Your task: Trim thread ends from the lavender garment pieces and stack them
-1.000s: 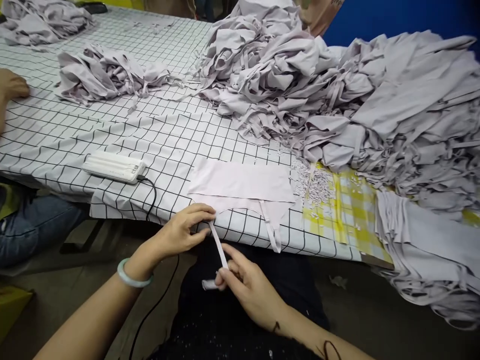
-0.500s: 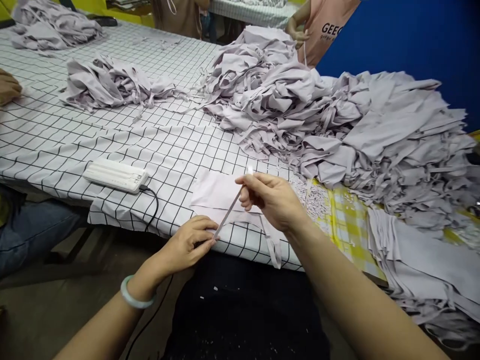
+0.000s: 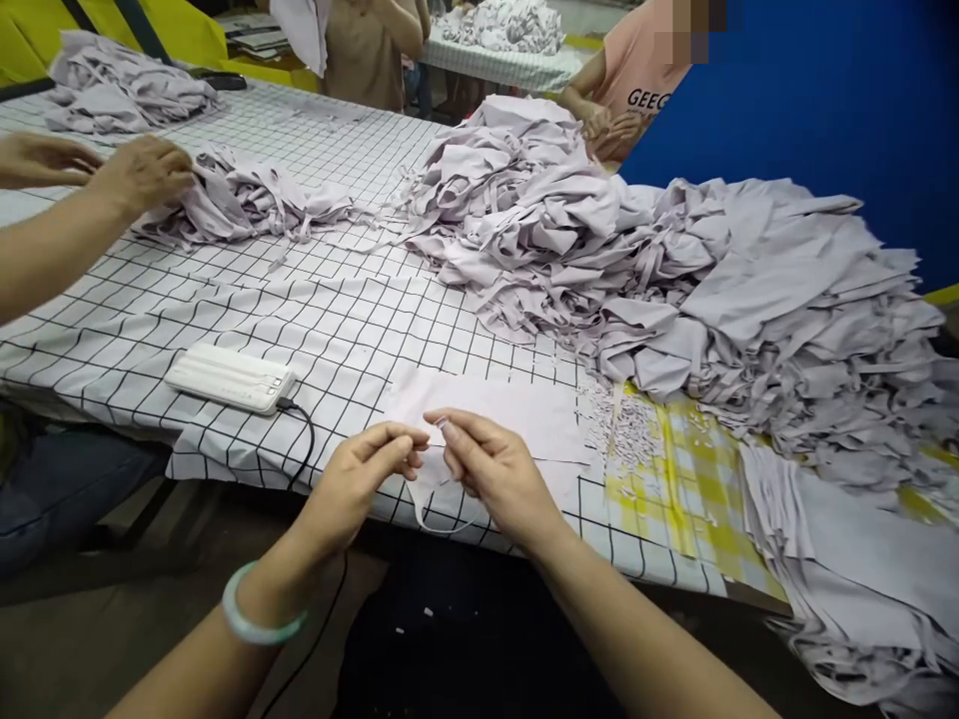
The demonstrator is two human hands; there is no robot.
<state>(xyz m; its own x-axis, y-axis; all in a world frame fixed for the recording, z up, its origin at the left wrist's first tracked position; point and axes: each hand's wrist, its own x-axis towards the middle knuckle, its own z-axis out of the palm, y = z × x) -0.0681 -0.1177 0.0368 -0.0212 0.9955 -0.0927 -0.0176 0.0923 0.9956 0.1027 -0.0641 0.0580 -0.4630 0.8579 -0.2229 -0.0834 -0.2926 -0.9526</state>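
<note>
A pale lilac fabric piece lies on the checked cloth in front of me, and its thin strap loops down over the table's near edge. My right hand is above the fabric, thumb and fingers pinched on a small shiny item too small to make out. Just left of it, my left hand has its fingertips pressed together; whether anything is between them is too small to tell. The two hands are close but apart.
Big heaps of lilac fabric fill the back and right. Stacked pieces hang at the right edge. A white power bank with a black cable lies left. Another person's hands touch a smaller pile.
My hands have come together, and the strip stretched between them no longer shows. The strap loop now hangs further left. Another person's hands have reached in to the smaller pile.
</note>
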